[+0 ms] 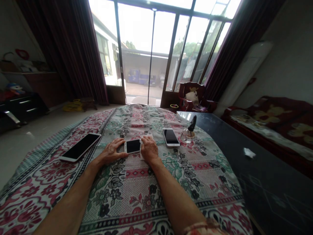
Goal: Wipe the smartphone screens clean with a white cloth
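On my feed the small smartphone (133, 146) lay face up between the hands, its right edge hidden under the fingers of the right hand (149, 149). A white card (142, 156) showed only in slivers beneath it. The left hand (112, 150) lay open and palm down, fingertips at the phone's left edge; the right lay open too, and neither gripped it. Both forearms stretched forward across the floral tablecloth (156, 195), cut off by the frame's bottom edge. A large white-framed smartphone (80, 147) lay to the left, a smaller white smartphone (171, 137) to the right.
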Demonstrator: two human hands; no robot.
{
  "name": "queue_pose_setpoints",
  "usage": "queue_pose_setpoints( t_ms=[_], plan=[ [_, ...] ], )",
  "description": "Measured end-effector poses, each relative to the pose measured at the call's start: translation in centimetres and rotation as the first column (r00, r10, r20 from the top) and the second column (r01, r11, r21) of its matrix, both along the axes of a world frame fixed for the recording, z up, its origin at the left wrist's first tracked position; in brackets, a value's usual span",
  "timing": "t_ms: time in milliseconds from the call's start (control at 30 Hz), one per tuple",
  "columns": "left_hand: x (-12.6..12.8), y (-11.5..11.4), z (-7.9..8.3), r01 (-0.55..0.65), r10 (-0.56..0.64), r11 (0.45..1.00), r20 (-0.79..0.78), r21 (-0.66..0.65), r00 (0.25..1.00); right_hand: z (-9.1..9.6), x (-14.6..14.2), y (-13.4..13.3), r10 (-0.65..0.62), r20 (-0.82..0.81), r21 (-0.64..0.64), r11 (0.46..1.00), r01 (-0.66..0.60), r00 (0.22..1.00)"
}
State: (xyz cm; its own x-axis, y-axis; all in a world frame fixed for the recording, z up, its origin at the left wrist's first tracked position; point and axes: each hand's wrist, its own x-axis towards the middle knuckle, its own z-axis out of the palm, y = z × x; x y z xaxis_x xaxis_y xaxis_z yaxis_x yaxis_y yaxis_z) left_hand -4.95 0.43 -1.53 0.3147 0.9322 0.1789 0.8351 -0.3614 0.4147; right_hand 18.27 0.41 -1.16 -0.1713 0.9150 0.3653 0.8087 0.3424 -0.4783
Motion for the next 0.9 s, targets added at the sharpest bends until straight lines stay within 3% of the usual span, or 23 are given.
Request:
queue_pose_setpoints(
  t_ms=[267,700,900],
  plan=[
    [0.3,-0.4,0.9,0.008,-0.008,0.999,-0.009,-0.031,1.000,0.4,1.2,-0.5,0.038,0.044,-0.029,0.999,-0.037,0.998],
    [0.5,-0.6,0.9,-0.025,0.024,0.999,-0.014,-0.043,1.000,0.1,4.3,-5.5,0.248,0.078,-0.008,0.969,-0.248,0.966],
    [0.5,-0.7,1.2,-0.006,0.006,0.999,-0.006,-0.052,1.000,0.3,4.0,-3.6,0.255,0.055,-0.003,0.967,-0.256,0.965]
  ],
)
